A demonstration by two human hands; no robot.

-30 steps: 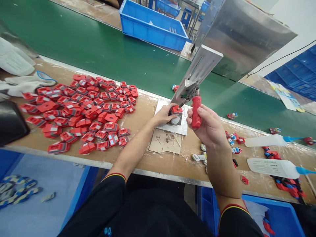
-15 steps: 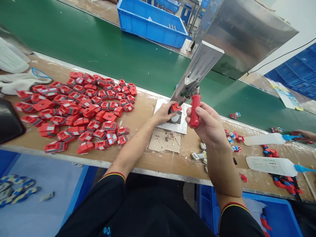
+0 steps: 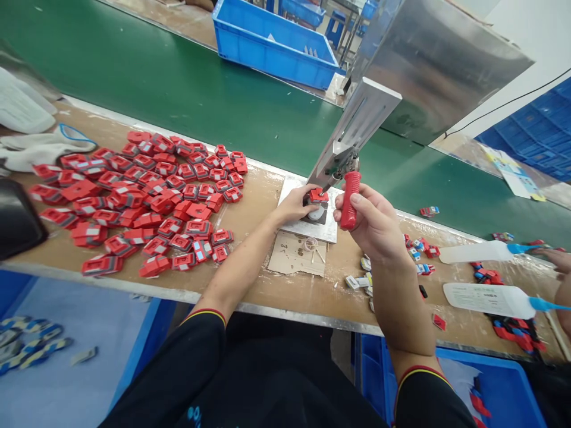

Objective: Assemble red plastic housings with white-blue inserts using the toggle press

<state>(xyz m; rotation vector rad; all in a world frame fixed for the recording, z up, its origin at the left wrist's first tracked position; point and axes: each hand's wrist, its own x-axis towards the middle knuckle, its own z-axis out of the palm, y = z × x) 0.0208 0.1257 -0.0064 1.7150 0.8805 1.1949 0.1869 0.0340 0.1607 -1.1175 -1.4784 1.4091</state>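
My right hand point(image 3: 372, 223) is closed round the red handle point(image 3: 350, 201) of a hand press whose metal upright point(image 3: 361, 119) leans up and to the right. My left hand point(image 3: 296, 205) pinches a small red plastic part point(image 3: 318, 195) on the round white seat point(image 3: 316, 211) of the press, under its plunger. Below them lies the metal base plate point(image 3: 330, 230). Left of my forearm spreads a large heap of red and grey plastic parts point(image 3: 151, 196). A piece of cardboard point(image 3: 285, 254) with cotton swabs lies in front of the base.
Behind the bench runs a green conveyor belt point(image 3: 178, 95), with a blue crate point(image 3: 272, 53) beyond it. To the right lie two white squeeze bottles point(image 3: 486, 299) and small toy vehicles point(image 3: 422, 245). Another person's hand point(image 3: 557, 258) shows at the right edge. Blue bins point(image 3: 495, 368) stand below.
My hands keep their grips with barely any shift. The other person's hand at the right edge has moved, and the toy vehicles on the belt have shifted slightly right.
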